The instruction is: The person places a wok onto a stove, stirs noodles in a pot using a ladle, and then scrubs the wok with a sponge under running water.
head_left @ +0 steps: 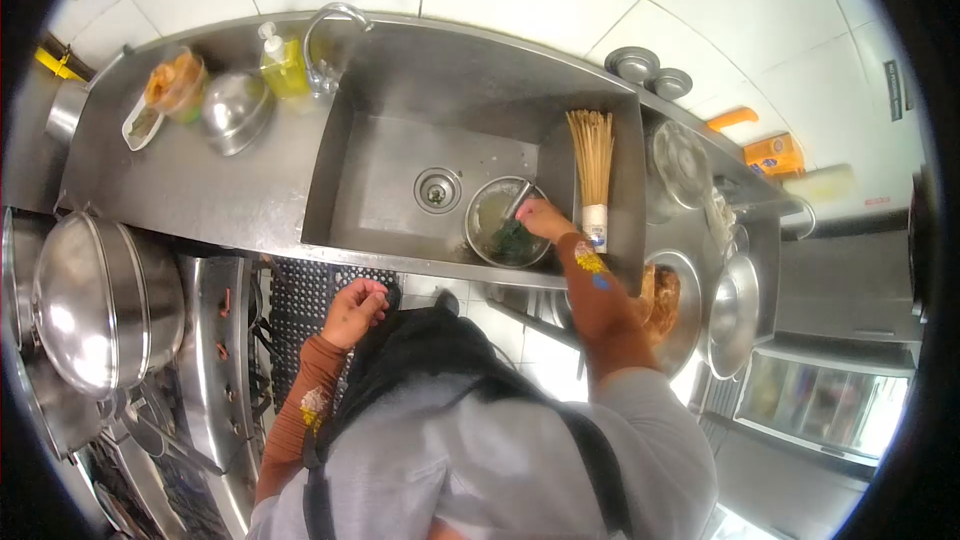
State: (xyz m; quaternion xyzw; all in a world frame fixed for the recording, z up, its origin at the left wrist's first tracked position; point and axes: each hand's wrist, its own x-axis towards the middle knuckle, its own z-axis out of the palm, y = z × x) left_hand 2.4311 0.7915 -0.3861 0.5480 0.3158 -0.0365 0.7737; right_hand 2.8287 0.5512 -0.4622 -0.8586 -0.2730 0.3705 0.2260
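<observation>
My right hand (543, 221) is closed over the right side of a round metal pot (476, 249) standing in the sink. By its fingertips a short grey metal piece (520, 200) crosses the pot's rim; whether it is a handle or a utensil I cannot tell. Inside the pot lies something dark green (508, 240), beside cloudy liquid. My left hand (357, 312) hangs loosely curled in front of the sink's edge, near my dark apron (420, 350), with nothing visible in it.
The steel sink (390, 155) has a drain (437, 190) and a tap (345, 12). A bundle of wooden sticks (593, 155) stands at its right wall. Left are a soap bottle (287, 70) and a metal bowl (236, 112); right, a basin (683, 285); lower left, a large steel pot (105, 300).
</observation>
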